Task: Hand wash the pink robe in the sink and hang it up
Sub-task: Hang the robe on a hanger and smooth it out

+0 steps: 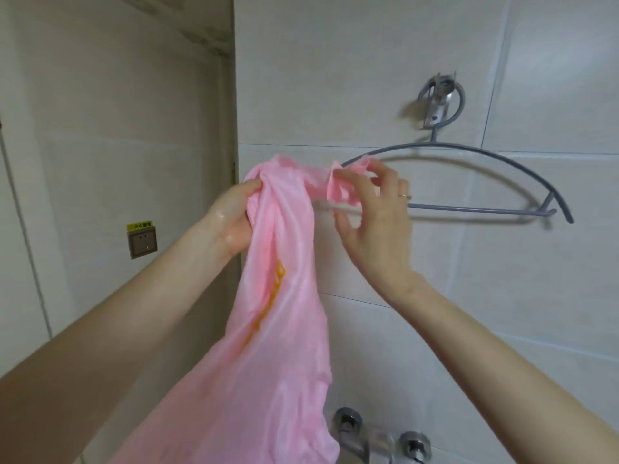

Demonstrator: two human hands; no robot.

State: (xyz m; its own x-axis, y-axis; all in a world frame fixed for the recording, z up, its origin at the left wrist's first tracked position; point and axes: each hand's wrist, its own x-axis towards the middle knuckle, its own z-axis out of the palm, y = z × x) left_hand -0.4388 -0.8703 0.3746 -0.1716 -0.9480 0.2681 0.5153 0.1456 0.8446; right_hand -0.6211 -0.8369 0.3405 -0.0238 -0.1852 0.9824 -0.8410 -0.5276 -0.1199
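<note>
The wet pink robe (268,329), with yellow lettering down its front, hangs bunched from chest height down past the bottom of the view. My left hand (234,219) grips its gathered top at the left. My right hand (371,209) pinches a fold of the pink cloth at the left end of a grey hanger (469,182). The hanger hangs from a metal wall hook (438,102) on the tiled wall. Its left tip is hidden under the cloth.
A chrome tap fitting (378,437) juts from the wall at the bottom, right of the robe's hem. A wall socket (143,244) with a yellow label sits on the left wall. Pale tiles (335,78) cover both walls.
</note>
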